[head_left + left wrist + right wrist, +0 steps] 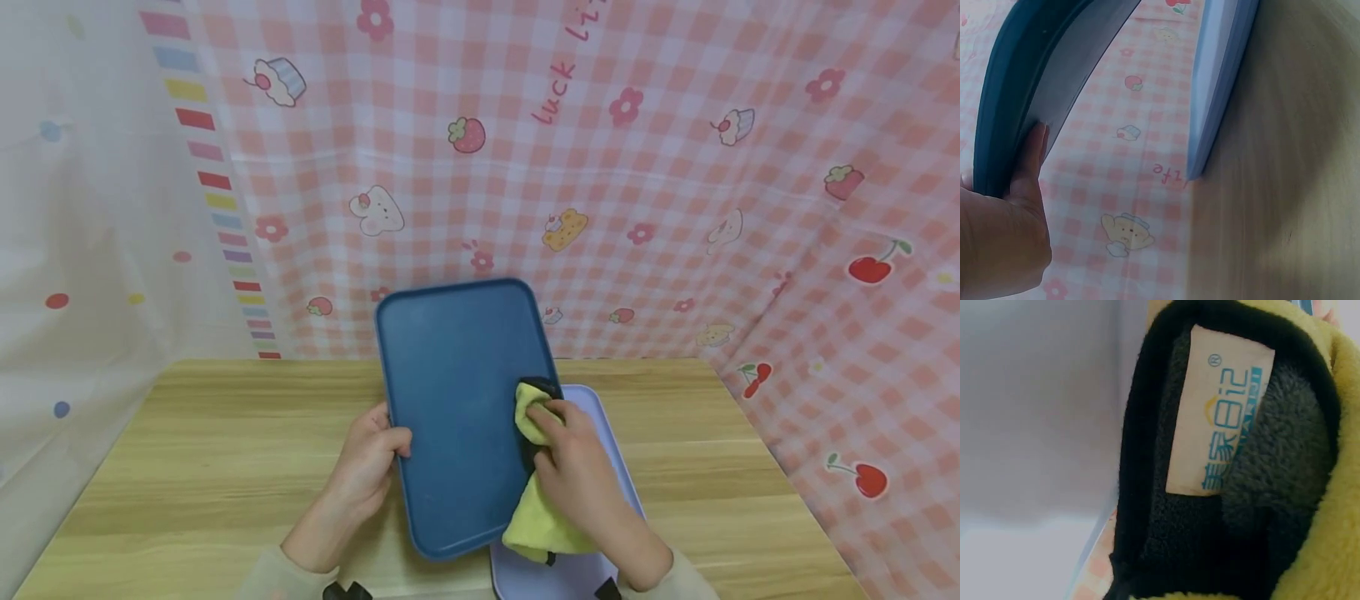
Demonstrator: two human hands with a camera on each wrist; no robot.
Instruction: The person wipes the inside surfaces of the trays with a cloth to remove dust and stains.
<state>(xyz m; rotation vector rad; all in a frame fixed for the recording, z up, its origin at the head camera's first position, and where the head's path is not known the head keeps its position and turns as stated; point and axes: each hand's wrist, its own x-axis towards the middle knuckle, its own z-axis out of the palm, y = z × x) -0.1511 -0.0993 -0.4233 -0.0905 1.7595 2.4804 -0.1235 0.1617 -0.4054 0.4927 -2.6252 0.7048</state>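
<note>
A dark blue rectangular tray (465, 400) is held up and tilted over the table. My left hand (367, 458) grips its left edge, thumb on the inner face and fingers behind; the left wrist view shows the fingers against the tray's underside (1069, 81). My right hand (581, 467) holds a yellow cloth (551, 521) with a dark grey side against the tray's right part. In the right wrist view the cloth's grey side (1297, 419) carries a white label (1219, 412) with blue lettering. Under the right hand lies a lavender tray (592, 404), partly covered.
The trays are at a wood-grain table (247, 450). Behind it hangs a pink checked curtain (450, 192), which continues along the right side. A white dotted sheet (90, 208) hangs on the left.
</note>
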